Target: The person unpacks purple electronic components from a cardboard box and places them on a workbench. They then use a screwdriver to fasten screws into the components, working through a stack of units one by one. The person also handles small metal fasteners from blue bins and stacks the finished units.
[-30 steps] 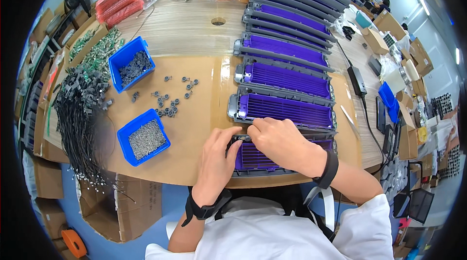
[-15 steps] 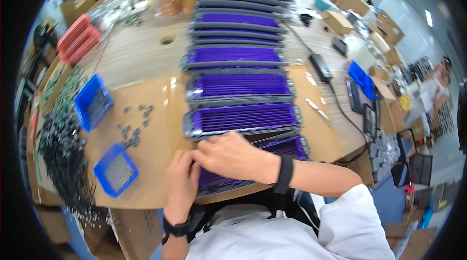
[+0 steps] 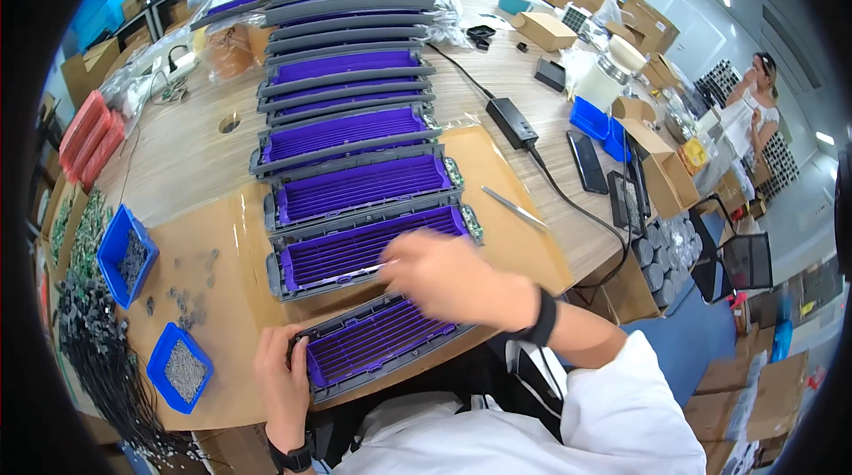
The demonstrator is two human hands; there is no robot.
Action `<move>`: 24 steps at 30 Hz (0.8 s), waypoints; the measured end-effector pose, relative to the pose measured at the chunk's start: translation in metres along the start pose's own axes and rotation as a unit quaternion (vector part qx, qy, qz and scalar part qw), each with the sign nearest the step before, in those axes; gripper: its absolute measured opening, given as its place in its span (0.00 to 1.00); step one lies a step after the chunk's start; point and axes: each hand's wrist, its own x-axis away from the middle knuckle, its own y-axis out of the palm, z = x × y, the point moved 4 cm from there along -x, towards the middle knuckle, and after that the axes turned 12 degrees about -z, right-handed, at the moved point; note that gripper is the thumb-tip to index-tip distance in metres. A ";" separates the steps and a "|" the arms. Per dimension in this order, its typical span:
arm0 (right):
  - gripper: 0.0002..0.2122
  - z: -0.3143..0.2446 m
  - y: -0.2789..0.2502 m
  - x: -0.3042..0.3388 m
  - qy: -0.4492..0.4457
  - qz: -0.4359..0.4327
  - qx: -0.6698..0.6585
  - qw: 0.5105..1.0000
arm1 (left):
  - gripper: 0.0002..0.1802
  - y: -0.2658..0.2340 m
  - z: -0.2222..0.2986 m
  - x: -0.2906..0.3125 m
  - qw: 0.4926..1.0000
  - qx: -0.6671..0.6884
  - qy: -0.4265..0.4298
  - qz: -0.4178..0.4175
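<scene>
The nearest frame [image 3: 377,344], a grey housing filled with purple fins, lies at the near table edge on a brown cardboard sheet [image 3: 235,235], tilted so that its left end sits closest to the body. The left hand [image 3: 282,379] is closed around that left end, fingers wrapped over the grey rim, apparently to brace the part against sliding while it is worked. The right hand [image 3: 448,278] is held above the gap between this frame and the next frame [image 3: 366,249]; it is motion-blurred, the fingers are drawn together, and a thin pale tool [image 3: 373,269] appears to project from them toward the fins, though the grip itself cannot be told for certain. Further frames are laid in a single row [image 3: 351,84] running away across the table, long sides parallel and nearly touching, an arrangement that seems to keep each unit within reach in sequence. Two blue bins [image 3: 127,253] holding small metal parts are set to the left, with loose small parts [image 3: 182,297] scattered between them on the cardboard, near the bracing hand. A bundle of black cables [image 3: 98,360] hangs at the left table edge. A metal strip [image 3: 516,209] lies on the cardboard to the right, well apart from both hands. A black power adapter [image 3: 513,122] and its lead lie farther back.
</scene>
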 end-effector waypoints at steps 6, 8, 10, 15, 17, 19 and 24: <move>0.09 0.131 0.000 0.087 0.265 0.136 0.184 0.937 | 0.08 -0.007 0.008 0.010 0.997 0.008 -0.064 0.034; 0.07 0.164 0.013 0.107 0.268 0.102 0.097 0.953 | 0.07 -0.002 0.003 0.009 0.998 0.009 -0.026 0.056; 0.06 0.165 0.011 0.110 0.260 0.094 0.054 0.959 | 0.07 -0.001 -0.002 0.009 0.997 0.035 -0.043 0.060; 0.06 0.046 -0.027 0.026 0.084 0.084 -0.053 0.992 | 0.09 0.001 -0.011 0.012 0.993 0.064 -0.090 0.046; 0.05 -0.015 -0.028 -0.009 -0.007 0.033 -0.074 0.997 | 0.09 -0.001 -0.012 0.014 0.995 0.040 -0.074 0.052; 0.06 -0.036 -0.004 -0.026 -0.111 -0.052 -0.055 0.991 | 0.09 -0.001 -0.010 0.012 0.996 0.032 -0.053 0.061; 0.07 -0.056 0.021 -0.044 -0.135 -0.107 0.073 0.982 | 0.08 0.001 -0.010 0.012 0.997 0.028 -0.052 0.055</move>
